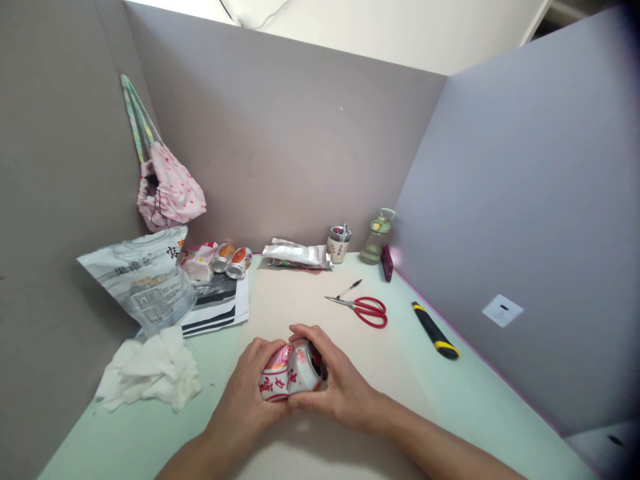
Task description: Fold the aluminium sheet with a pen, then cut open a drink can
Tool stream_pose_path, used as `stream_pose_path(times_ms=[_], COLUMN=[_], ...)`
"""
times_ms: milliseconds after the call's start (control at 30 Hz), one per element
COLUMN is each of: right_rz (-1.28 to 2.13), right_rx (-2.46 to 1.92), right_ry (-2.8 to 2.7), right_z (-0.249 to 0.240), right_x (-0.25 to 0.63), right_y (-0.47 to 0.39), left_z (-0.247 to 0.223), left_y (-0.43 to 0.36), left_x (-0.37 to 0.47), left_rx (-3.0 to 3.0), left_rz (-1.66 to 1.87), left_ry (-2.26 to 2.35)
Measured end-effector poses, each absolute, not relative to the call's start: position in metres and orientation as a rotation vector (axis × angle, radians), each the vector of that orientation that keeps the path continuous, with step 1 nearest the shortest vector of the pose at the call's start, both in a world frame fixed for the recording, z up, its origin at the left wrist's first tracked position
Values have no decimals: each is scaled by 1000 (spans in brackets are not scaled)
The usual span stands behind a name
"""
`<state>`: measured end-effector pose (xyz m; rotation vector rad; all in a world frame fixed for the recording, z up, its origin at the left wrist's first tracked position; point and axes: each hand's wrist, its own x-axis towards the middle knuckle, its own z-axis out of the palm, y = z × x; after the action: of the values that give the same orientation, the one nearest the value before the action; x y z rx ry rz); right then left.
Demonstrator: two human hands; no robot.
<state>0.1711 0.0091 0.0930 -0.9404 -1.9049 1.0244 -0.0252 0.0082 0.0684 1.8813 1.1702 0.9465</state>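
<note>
A white drink can [295, 377] with red and pink print lies sideways between my hands, low in the middle of the head view. Its wall is dented in the middle, and a dark opening faces right. My left hand [256, 377] is wrapped round the left end. At the right end, my right hand [335, 383] grips the can near its opening, fingers over the top and thumb below. Beyond the hands lie red-handled scissors [367, 311] with a pen [350, 289] close to the blades.
Crumpled white tissue [150, 370], a plastic pouch [145, 280] and printed papers [220, 313] sit at left, with cans [239, 262] behind. Along the back are silvery packets [297, 255], a pen holder [339, 245] and a green bottle [376, 240]. A black-and-yellow cutter [435, 332] lies right. Partition walls [280, 147] surround the table.
</note>
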Motion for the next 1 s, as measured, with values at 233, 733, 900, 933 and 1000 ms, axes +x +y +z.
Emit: stream_pose_path(times_ms=[233,733,900,933,1000], right_rz=[1119,219,107,110,133], right_rx=[-1012,-1493,-1599,-1613,-1630], right_ry=[-1857,-1777,-1559,-1520,-1449], right_z=[94,86,68,63,57], right_x=[170,301,376,385,400], right_y=[9,79,91,94,103], left_z=[69,39,37,37,36], left_y=[7,17,16,16,17], left_x=[-23,-28,-25,-26,-26], left_rx=[1858,1663,1646,1644,1634], left_rz=[922,1052,1099,1102,1111], left_ry=[1217,1282,1285,1294,1313])
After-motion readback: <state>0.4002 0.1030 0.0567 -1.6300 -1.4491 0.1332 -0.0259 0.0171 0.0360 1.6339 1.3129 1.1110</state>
